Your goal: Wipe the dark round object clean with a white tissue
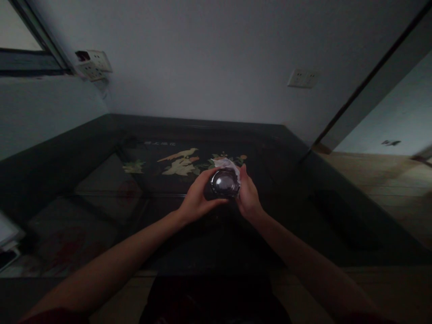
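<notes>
And here we are, right over the middle of the dark counter, where the glass cup is up in both hands, clear of the surface as far as the view shows. Left hand first: the fingers bend round the far left side, the thumb runs along the near edge, and that is a proper grip on the cup. Over to the right hand: its fingers wrap the other side, pinning a crumpled white tissue against the wall of the cup, with a loose end sticking up beyond the far rim.

So how do things stand? The cup is picked up, the tissue is in place against it, and the two are touching right now. The cup has not been set down, the tissue has not been let go. How much of the cup the tissue has covered, nobody could say from here; the light is too dim to pick out wet patches or smudges.

Now the cup itself, the one container in play: a round, shiny face looks up with a bright gleam in its centre. Mouth or base? Cannot tell. Contents? None can be made out, and that gleam may be plain reflection. Just beyond the hands, a painted bird and flowers decorate the counter.
</notes>
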The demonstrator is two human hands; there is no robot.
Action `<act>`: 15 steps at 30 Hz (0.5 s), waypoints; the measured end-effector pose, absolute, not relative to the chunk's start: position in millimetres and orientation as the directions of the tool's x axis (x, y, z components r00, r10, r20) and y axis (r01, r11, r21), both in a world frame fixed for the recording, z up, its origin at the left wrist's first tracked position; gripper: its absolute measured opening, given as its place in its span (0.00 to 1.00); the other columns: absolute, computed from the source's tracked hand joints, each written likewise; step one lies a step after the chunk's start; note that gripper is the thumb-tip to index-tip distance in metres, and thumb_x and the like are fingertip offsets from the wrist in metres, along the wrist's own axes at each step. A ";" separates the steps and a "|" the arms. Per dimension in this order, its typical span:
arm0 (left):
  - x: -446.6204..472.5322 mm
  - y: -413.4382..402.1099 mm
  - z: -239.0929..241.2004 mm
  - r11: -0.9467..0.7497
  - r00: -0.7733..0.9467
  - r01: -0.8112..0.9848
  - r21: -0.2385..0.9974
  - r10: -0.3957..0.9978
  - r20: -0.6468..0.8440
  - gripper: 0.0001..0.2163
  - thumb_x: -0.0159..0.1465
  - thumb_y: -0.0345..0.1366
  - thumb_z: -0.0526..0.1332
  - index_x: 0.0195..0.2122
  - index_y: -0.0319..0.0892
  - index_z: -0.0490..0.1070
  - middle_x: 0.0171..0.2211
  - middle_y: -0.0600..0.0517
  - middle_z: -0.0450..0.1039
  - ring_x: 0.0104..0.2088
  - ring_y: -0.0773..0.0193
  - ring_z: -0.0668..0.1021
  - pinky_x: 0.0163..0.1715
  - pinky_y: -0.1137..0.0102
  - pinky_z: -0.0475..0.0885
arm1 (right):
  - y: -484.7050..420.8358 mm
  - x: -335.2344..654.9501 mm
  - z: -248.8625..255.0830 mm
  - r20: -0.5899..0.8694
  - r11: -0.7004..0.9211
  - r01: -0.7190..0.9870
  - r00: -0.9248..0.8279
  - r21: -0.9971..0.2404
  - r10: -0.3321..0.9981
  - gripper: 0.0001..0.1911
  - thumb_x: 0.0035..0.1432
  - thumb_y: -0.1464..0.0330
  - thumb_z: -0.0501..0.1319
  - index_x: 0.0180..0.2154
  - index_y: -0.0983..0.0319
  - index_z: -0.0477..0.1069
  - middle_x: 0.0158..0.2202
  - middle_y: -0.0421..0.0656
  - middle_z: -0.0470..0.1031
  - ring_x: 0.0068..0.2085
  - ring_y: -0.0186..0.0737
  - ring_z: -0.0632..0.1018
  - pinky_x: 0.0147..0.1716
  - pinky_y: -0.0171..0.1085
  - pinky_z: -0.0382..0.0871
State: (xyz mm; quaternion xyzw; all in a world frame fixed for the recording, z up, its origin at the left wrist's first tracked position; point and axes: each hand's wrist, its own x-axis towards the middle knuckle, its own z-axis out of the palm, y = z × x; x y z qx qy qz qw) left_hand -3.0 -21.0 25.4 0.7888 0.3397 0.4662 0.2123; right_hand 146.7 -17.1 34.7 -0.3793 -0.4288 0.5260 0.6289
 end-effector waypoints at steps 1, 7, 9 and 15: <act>-3.4 -21.3 25.6 -0.698 0.374 0.344 0.629 0.716 0.590 0.36 0.51 0.47 0.68 0.59 0.46 0.57 0.57 0.42 0.64 0.57 0.49 0.67 0.57 0.52 0.62 | -14.7 148.8 35.4 0.088 0.111 -0.342 0.081 -0.933 0.993 0.25 0.54 0.47 0.56 0.38 0.61 0.75 0.37 0.45 0.78 0.43 0.45 0.77 0.43 0.43 0.69; -1.9 -17.8 21.4 -0.684 0.363 0.346 0.642 0.729 0.581 0.36 0.51 0.47 0.69 0.59 0.45 0.57 0.56 0.42 0.65 0.56 0.50 0.69 0.56 0.54 0.64 | -15.9 150.4 32.8 0.200 0.213 -0.273 0.075 -0.938 0.977 0.21 0.57 0.51 0.56 0.39 0.60 0.74 0.40 0.45 0.77 0.44 0.44 0.76 0.46 0.43 0.67; -1.2 -15.5 19.5 -0.652 0.292 0.346 0.674 0.758 0.583 0.36 0.51 0.47 0.68 0.58 0.44 0.57 0.56 0.42 0.65 0.56 0.50 0.69 0.56 0.54 0.63 | -23.6 144.8 30.7 0.318 0.329 -0.211 0.084 -0.920 0.944 0.20 0.61 0.54 0.53 0.47 0.58 0.71 0.50 0.45 0.73 0.52 0.44 0.72 0.54 0.44 0.61; 0.6 -11.7 16.4 -0.506 0.099 0.281 0.816 0.861 0.500 0.34 0.51 0.45 0.69 0.56 0.42 0.60 0.55 0.41 0.67 0.54 0.51 0.70 0.56 0.52 0.63 | -46.7 126.1 28.1 0.394 0.399 -0.081 0.072 -0.913 0.916 0.29 0.63 0.56 0.51 0.62 0.55 0.49 0.64 0.45 0.53 0.64 0.42 0.57 0.63 0.46 0.46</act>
